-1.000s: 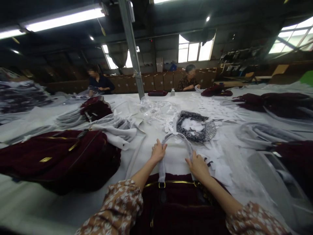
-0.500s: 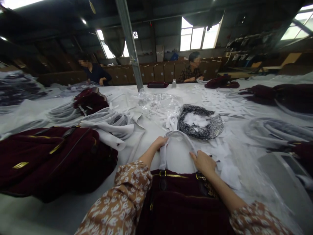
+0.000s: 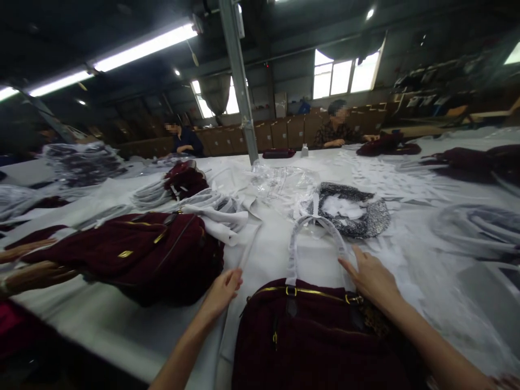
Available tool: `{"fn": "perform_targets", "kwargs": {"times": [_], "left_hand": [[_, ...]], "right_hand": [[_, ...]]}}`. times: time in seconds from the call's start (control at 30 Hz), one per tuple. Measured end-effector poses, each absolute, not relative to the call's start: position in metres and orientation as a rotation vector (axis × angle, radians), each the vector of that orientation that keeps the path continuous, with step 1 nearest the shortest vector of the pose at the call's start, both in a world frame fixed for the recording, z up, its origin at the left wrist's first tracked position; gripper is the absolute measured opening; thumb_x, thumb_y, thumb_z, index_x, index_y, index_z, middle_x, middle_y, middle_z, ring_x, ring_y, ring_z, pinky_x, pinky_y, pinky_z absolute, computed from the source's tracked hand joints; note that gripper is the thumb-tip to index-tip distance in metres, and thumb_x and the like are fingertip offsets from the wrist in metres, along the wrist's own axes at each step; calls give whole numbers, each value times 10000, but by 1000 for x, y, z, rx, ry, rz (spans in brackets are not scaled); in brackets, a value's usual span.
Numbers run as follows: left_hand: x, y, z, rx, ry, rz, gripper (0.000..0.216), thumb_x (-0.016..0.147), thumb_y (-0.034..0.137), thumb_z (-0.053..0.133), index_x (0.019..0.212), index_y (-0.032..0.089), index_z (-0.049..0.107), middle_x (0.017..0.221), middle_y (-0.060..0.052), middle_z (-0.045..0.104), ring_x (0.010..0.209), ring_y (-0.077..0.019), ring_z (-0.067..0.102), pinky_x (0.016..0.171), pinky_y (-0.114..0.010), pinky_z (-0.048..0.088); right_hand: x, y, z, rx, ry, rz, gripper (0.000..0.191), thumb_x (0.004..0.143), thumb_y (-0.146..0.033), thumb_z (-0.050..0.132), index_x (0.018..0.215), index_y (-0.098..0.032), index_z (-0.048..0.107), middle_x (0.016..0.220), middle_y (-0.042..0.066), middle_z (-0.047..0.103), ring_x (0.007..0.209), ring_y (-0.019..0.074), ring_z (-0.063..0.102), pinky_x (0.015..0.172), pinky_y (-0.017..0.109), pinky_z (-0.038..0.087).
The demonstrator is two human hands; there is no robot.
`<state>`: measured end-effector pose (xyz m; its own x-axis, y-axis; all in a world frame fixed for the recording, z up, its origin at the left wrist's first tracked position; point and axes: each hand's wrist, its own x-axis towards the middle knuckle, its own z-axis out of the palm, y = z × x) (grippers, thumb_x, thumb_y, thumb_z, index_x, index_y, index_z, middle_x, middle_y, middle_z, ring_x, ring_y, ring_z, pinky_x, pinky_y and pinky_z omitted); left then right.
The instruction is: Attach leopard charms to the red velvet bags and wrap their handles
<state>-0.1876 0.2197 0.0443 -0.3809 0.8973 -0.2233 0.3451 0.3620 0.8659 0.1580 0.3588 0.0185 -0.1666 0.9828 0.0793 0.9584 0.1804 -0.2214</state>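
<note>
A dark red velvet bag (image 3: 317, 338) lies in front of me on the white table, with a gold zip along its top. Its handle (image 3: 314, 241) is wrapped in white and arches away from me. My right hand (image 3: 371, 279) rests on the right end of that handle near the gold ring, fingers stretched out. My left hand (image 3: 221, 292) hovers left of the bag, off the handle, fingers loosely apart and holding nothing. It is close to a pile of dark red bags (image 3: 138, 254).
A grey speckled pouch (image 3: 351, 208) with white scraps lies beyond the handle, next to clear plastic (image 3: 284, 181). More red bags and white-wrapped handles (image 3: 215, 211) lie around. Another person's hands (image 3: 28, 265) reach in at far left. Two people sit at the far edge by a steel post (image 3: 241, 81).
My left hand has let go of the handle and moved left and toward me. The view has turned left, and another person's hands now show at the left edge.
</note>
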Motion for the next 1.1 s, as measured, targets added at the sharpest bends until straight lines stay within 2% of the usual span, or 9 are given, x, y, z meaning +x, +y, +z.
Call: {"fn": "perform_targets", "kwargs": {"times": [0.1, 0.17, 0.3, 0.43, 0.53, 0.7, 0.9, 1.0, 1.1], "left_hand": [[-173, 176, 17, 927, 1676, 981, 537, 752, 589, 489, 1052, 153, 583, 1002, -98, 660, 945, -238, 607, 796, -337, 488], [-158, 170, 5, 924, 1578, 1025, 485, 726, 533, 568, 1021, 151, 612, 1037, -91, 666, 986, -242, 596, 843, -323, 470], [-138, 179, -4, 792, 1628, 1123, 440, 619, 437, 683, 901, 103, 632, 891, -113, 702, 864, -268, 639, 768, -342, 499], [-131, 161, -4, 720, 1535, 1222, 416, 631, 402, 655, 949, 139, 603, 907, -93, 703, 839, -241, 655, 758, -328, 514], [-129, 137, -3, 804, 1614, 1292, 456, 642, 440, 657, 998, 168, 571, 961, -74, 688, 916, -240, 636, 827, -330, 490], [-135, 131, -2, 1103, 1908, 1127, 488, 747, 548, 497, 1024, 154, 576, 1026, -95, 662, 1004, -261, 589, 891, -359, 434], [-141, 158, 16, 1396, 2057, 890, 304, 772, 383, 444, 889, 165, 621, 914, -89, 683, 894, -258, 616, 832, -359, 440], [-122, 162, 30, 1434, 2217, 962, 295, 799, 380, 395, 849, 189, 615, 910, -92, 675, 888, -270, 608, 809, -374, 437], [-93, 160, 31, 1503, 2288, 1168, 323, 828, 434, 356, 811, 207, 587, 880, -85, 656, 870, -269, 594, 782, -379, 435]], "right_hand": [[170, 332, 9, -1522, -2489, 310, 444, 895, -477, 350, 1158, -172, 536, 1061, 129, 579, 949, 259, 551, 815, 347, 424], [172, 318, 0, -1436, -2569, 290, 416, 881, -443, 408, 1157, -162, 541, 1050, 131, 568, 941, 259, 534, 817, 336, 418], [166, 304, -2, -1454, -2602, 100, 374, 867, -391, 461, 1157, -174, 553, 973, 126, 565, 930, 274, 506, 806, 349, 397], [165, 289, 11, -1427, -2689, 194, 239, 858, -324, 458, 983, -228, 637, 902, 95, 580, 890, 251, 516, 773, 333, 374], [166, 270, 13, -1466, -2687, 237, 226, 847, -291, 446, 928, -228, 647, 880, 86, 589, 889, 249, 516, 758, 332, 350], [162, 248, 4, -1586, -2469, 99, 232, 852, -276, 441, 992, -241, 623, 907, 75, 575, 907, 240, 500, 778, 343, 312], [161, 249, -1, -1535, -2376, 143, 207, 834, -262, 479, 960, -252, 643, 893, 58, 569, 895, 226, 494, 798, 340, 296], [158, 252, -1, -1530, -2343, 127, 199, 821, -245, 490, 943, -251, 646, 888, 56, 571, 901, 226, 490, 806, 337, 296], [155, 254, -1, -1528, -2327, 111, 252, 810, -242, 497, 1034, -241, 612, 921, 65, 573, 914, 231, 486, 821, 337, 299]]}}
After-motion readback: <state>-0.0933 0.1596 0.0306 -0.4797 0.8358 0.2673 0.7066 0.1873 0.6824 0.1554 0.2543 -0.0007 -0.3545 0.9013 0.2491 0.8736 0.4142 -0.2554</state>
